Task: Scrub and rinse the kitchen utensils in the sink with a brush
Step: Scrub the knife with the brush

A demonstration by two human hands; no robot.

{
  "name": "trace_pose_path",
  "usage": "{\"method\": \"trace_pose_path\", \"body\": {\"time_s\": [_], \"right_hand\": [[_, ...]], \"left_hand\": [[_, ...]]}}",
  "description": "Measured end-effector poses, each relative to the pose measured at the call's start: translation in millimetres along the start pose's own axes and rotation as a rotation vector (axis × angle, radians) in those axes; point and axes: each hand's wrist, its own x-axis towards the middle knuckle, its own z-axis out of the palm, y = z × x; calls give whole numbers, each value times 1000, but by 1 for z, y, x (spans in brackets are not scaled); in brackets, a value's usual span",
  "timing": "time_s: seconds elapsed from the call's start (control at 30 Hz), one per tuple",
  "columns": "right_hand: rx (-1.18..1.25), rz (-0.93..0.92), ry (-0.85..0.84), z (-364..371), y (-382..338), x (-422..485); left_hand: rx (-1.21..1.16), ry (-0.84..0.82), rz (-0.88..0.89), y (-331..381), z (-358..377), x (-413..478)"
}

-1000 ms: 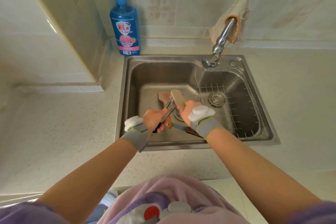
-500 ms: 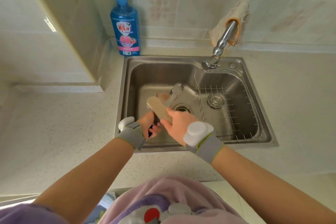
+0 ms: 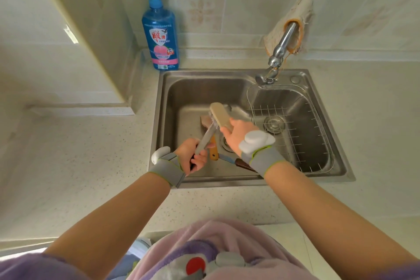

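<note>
Wooden brush, clasped in right hand, touches perhaps a knife, clasped in left hand.

Glossy cream tiles, a few bearing a faint floral print, are covering the back wall, and a tiled corner pillar is jutting out on the left, with a small bright patch of light glinting near its edge. A pale speckled countertop is running below them in soft, even light, a blue pump bottle standing on it against the wall. A strip of pale floor is showing beneath the counter's front edge.
</note>
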Motion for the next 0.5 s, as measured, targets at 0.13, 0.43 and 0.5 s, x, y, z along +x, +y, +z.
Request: {"method": "trace_pose_path", "body": {"time_s": [0.13, 0.43, 0.5], "right_hand": [[-50, -205, -74, 17, -10, -40], [32, -80, -116, 35, 7, -31], [48, -9, -123, 30, 14, -14]], "left_hand": [[145, 123, 46, -3, -5, 3], [387, 282, 106, -16, -14, 0], [418, 294, 74, -19, -14, -1]]}}
